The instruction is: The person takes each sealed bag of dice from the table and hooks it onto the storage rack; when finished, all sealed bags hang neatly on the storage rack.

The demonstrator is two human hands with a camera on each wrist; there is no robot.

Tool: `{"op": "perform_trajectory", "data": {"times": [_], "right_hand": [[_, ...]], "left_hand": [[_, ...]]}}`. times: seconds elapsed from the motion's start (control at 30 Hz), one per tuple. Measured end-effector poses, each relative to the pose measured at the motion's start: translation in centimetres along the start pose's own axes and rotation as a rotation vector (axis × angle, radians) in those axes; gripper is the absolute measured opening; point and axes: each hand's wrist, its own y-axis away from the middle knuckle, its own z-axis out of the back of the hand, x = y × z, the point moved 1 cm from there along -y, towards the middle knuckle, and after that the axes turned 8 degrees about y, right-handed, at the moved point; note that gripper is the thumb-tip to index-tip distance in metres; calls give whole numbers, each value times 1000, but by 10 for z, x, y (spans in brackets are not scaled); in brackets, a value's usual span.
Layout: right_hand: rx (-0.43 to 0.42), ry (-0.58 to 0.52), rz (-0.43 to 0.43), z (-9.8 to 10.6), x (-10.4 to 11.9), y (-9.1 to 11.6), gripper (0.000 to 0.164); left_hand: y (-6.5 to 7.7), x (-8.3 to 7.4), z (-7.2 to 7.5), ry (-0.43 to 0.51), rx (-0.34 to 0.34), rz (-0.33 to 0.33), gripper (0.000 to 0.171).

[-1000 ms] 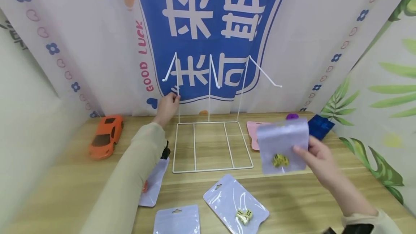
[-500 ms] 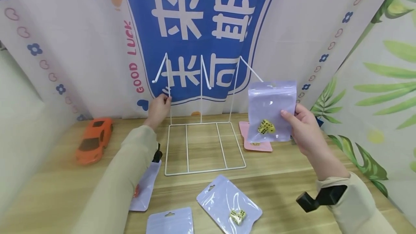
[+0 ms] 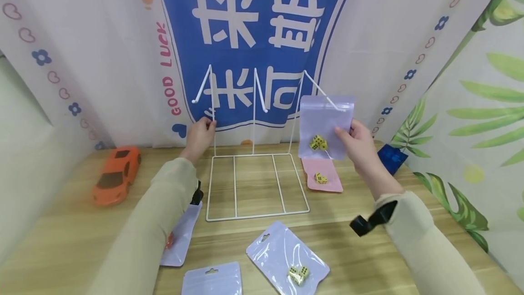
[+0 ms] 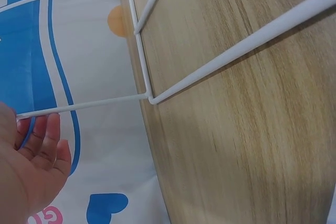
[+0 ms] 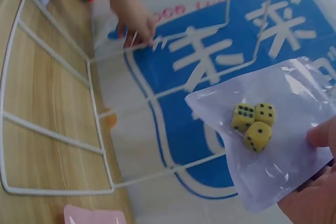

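Observation:
A white wire display rack (image 3: 258, 216) stands at the back of the table, with three upright wires that each end in a slanting prong. My left hand (image 3: 199, 136) pinches its left upright, as the left wrist view (image 4: 37, 161) also shows. With thumb and fingers my right hand (image 3: 360, 147) pinches a lilac zip bag (image 3: 321, 122) by its right edge. Three yellow dice (image 5: 253, 124) show inside the bag. In the head view the rack's right prong (image 3: 323, 92) crosses in front of the bag's top; whether it passes through the hang hole cannot be told.
On the table lie a pink bag with dice (image 3: 327, 185), a lilac bag with dice (image 3: 278, 245), another lilac bag (image 3: 213, 281), and one with something red (image 3: 180, 240) partly behind the left sleeve. An orange toy car (image 3: 116, 174) stands left, a blue object (image 3: 391, 158) right.
My right hand has lifted the lilac bag from low on the right and carried it up and left to the right prong. The left hand keeps its grip on the upright.

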Motion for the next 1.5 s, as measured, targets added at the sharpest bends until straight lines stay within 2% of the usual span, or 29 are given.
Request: {"op": "perform_trajectory", "data": {"times": [0.23,0.43,0.53,0.73,1.0,1.17,1.23,1.3,1.4,1.5], "right_hand": [[-105,66,-40,-19,-2,-40,33],[-201,88,-63,-22,-4,-61,14],[-210,106,-63,-22,-4,-66,12],[-198,126,-81,-21,-4,-72,19],[-201,196,-97,-15,-6,-73,15],[-91,236,-63,-13,-24,-69,20],[-14,308,-40,-16,-41,-63,23],[54,441,-43,-22,-61,-55,26],[179,666,-113,-31,-92,-41,38],[292,766,-217,-37,-115,-28,58]], "left_hand": [[2,1,0,-3,-5,-3,29],[2,1,-8,-1,7,-9,30],[2,-1,-12,10,10,-3,29],[2,-6,-18,25,15,-1,28],[1,-9,-18,25,14,10,28],[0,-9,-12,28,28,34,30],[0,-8,-9,25,35,42,30],[-1,-7,-6,18,29,41,29],[0,-4,-1,-1,9,29,28],[1,-2,0,-14,9,24,27]]}}
